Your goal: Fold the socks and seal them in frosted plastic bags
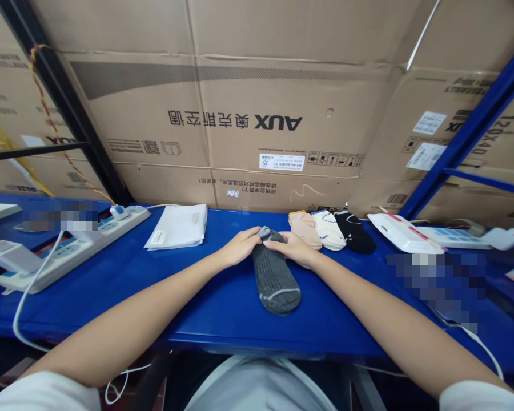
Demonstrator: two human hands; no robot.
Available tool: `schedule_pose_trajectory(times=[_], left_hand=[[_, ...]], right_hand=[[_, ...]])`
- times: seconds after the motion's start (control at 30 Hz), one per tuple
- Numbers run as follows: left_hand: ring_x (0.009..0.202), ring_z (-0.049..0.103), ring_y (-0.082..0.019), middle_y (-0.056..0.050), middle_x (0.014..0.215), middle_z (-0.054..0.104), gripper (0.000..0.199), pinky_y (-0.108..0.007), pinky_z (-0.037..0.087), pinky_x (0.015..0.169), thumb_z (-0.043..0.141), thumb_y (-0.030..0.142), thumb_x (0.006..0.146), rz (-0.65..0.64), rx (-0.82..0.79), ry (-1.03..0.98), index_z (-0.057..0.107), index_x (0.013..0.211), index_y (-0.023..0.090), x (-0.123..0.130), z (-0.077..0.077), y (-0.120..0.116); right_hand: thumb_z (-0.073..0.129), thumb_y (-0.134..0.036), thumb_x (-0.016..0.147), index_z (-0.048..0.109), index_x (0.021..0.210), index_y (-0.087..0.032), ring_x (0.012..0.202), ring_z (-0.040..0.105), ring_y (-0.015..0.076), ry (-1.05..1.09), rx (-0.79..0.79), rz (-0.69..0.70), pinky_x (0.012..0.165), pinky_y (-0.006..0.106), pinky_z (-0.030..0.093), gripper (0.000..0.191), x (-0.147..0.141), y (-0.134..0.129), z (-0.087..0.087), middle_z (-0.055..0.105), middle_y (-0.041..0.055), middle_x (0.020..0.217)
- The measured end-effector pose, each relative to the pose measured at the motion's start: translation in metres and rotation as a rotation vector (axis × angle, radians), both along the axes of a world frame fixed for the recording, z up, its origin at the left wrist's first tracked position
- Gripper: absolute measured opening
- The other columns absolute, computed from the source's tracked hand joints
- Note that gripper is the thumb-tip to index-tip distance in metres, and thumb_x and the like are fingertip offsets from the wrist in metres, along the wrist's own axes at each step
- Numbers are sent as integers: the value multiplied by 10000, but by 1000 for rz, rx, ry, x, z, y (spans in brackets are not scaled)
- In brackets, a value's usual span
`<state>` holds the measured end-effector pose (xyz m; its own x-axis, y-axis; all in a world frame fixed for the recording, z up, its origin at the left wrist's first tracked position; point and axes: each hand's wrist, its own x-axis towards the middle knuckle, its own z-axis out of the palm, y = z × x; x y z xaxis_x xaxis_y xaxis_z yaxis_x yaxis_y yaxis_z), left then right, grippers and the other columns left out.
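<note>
A dark grey sock (274, 277) with a light stripe across its toe lies on the blue table (163, 297), toe end toward me. My left hand (243, 245) pinches the cuff at its far end from the left. From the right, my right hand (293, 248) grips the same cuff, thumb on top. The cuff looks bunched between my fingers; whether one sock or a pair is there, I cannot tell. Just beyond my right hand lie beige socks (305, 229), white socks (329, 231) and black socks (354, 233) in a row.
At the back left rests a stack of white paper (177, 227). A power strip (81, 245) with plugs and cables runs along the left. To the right are a white tray (405, 233) with a red-and-white stick and another power strip (452, 237). Cardboard (240, 85) walls the back.
</note>
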<state>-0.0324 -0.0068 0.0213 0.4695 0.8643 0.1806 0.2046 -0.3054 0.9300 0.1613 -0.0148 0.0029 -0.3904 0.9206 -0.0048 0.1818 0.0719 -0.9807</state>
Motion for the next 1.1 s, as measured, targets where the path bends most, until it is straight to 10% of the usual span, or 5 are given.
schedule_pose_trajectory(times=[0.43, 0.9, 1.1], left_hand=[[942, 592, -233, -38, 982, 690, 389, -291, 393, 880, 469, 537, 927, 10, 113, 159, 662, 925, 200, -5, -2, 0], [815, 598, -205, -31, 854, 670, 390, -292, 423, 769, 413, 510, 968, 49, 222, 280, 626, 868, 199, -3, -2, -1], [813, 621, -190, -46, 907, 697, 371, -282, 462, 739, 563, 534, 882, 159, 177, 120, 638, 938, 175, -1, -8, 4]], right_hand=[[758, -564, 707, 679, 969, -157, 759, 609, 164, 71, 42, -4, 660, 262, 453, 491, -6, -1, -5, 691, 25, 860], [703, -594, 765, 713, 935, -160, 764, 614, 172, -47, 17, 103, 691, 273, 462, 466, 1, 4, -7, 710, 33, 879], [519, -666, 869, 683, 907, -167, 677, 618, 164, 188, -247, 39, 629, 270, 472, 528, -3, 3, -1, 692, 41, 772]])
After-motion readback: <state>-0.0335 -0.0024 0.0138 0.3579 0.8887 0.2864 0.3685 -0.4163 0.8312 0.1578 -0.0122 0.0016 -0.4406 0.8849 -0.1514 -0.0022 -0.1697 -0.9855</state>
